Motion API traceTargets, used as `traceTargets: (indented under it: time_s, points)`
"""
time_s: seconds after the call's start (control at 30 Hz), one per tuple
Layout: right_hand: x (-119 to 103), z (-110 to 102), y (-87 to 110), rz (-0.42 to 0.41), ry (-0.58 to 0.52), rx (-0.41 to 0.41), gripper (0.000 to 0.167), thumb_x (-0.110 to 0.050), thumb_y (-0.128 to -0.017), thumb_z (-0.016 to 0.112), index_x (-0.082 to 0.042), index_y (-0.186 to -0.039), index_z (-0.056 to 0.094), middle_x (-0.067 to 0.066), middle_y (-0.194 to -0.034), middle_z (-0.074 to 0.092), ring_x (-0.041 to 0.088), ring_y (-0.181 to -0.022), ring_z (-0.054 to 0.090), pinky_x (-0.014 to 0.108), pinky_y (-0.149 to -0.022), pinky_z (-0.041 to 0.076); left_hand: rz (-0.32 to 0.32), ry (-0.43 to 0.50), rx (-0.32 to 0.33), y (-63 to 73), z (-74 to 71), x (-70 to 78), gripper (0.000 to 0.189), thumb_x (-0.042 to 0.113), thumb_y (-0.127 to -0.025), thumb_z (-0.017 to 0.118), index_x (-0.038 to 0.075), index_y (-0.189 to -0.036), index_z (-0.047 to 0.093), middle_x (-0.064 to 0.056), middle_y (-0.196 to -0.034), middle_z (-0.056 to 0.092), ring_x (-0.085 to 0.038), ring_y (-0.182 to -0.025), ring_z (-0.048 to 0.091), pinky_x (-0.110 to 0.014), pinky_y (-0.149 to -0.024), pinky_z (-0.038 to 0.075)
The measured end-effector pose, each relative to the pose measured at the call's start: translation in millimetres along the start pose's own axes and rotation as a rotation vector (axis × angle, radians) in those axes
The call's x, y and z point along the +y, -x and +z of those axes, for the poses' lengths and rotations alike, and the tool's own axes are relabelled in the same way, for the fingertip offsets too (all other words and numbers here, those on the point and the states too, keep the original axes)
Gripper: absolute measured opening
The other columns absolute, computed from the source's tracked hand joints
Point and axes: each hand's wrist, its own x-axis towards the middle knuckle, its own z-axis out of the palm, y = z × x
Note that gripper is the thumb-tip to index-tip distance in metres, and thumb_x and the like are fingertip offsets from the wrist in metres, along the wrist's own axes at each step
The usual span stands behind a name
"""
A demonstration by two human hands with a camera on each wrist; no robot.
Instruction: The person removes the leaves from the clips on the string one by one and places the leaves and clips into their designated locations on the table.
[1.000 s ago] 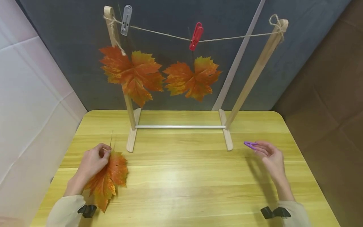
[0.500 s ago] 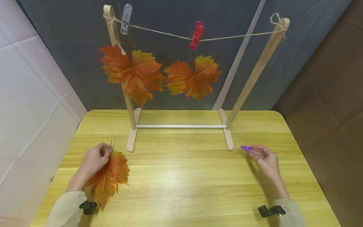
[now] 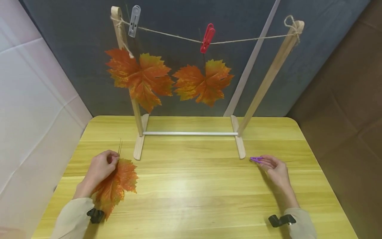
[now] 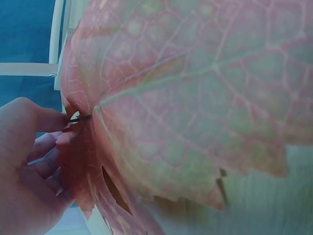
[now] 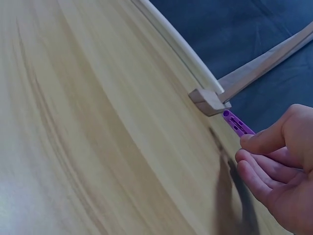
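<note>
Between thumb and fingers, my left hand [image 3: 102, 167] pinches the thin stem of an orange artificial maple leaf [image 3: 116, 186] low over the table's left side. In the left wrist view the veined leaf [image 4: 195, 98] fills most of the picture. Over on the right, my right hand [image 3: 277, 171] holds a purple clothespin [image 3: 255, 159] by one end, and its other end points toward the stand's right foot. The right wrist view shows this clothespin [image 5: 238, 123] between thumb and fingertips, above the tabletop.
A wooden stand carries a twine line [image 3: 170, 35] between its left post [image 3: 135, 109] and right post [image 3: 270, 78]. A clear clothespin [image 3: 134, 21] and a red clothespin [image 3: 208, 38] sit on the twine, with two orange leaves [image 3: 149, 74] hanging below. A white rod [image 3: 191, 133] joins the feet.
My right hand has moved left and slightly toward the table's near side with the purple clothespin. My left hand and its leaf have shifted a little to the right.
</note>
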Motion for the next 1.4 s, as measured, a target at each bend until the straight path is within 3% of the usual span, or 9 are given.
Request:
traceTargets:
  time_s: [0.27,0.63,1.03,1.4]
  points:
    - [7,0,-3.0,0.024,0.069,0.001,0.042,0.004,-0.093,0.065,0.012,-0.133,0.055,0.035,-0.128,0.062,-0.012,-0.089,0.064,0.011,-0.084,0.053,-0.005,-0.008,0.007,-3.7,3.3,-2.3,0.016,0.008,-0.094,0.06,-0.003,-0.101,0.07,-0.012,-0.082,0.068,-0.018,-0.07,0.056,-0.032,-0.063,0.045]
    - [6,3,-5.1,-0.001,0.097,0.056,0.04,0.009,-0.09,0.065,0.013,-0.13,0.059,0.036,-0.122,0.064,-0.012,-0.085,0.061,0.008,-0.079,0.052,-0.018,-0.008,0.016,-9.3,5.8,-1.6,0.017,0.008,-0.093,0.061,-0.003,-0.102,0.069,-0.013,-0.084,0.067,-0.02,-0.071,0.056,-0.033,-0.064,0.044]
    - [6,3,-5.3,0.035,0.146,0.093,0.041,0.006,-0.089,0.067,0.008,-0.13,0.061,0.031,-0.122,0.066,-0.011,-0.084,0.06,0.008,-0.077,0.052,-0.011,0.0,0.022,-10.9,5.4,-1.2,0.017,0.007,-0.093,0.062,-0.004,-0.103,0.069,-0.014,-0.084,0.067,-0.021,-0.071,0.056,-0.033,-0.062,0.044]
    - [-5,0,-3.7,0.074,0.126,0.088,0.043,0.003,-0.09,0.065,0.005,-0.133,0.06,0.027,-0.129,0.065,-0.008,-0.091,0.061,0.008,-0.081,0.051,0.021,0.021,0.091,-11.5,-3.6,5.6,0.014,0.005,-0.092,0.065,-0.004,-0.103,0.069,-0.015,-0.084,0.067,-0.023,-0.074,0.058,-0.028,-0.061,0.044]
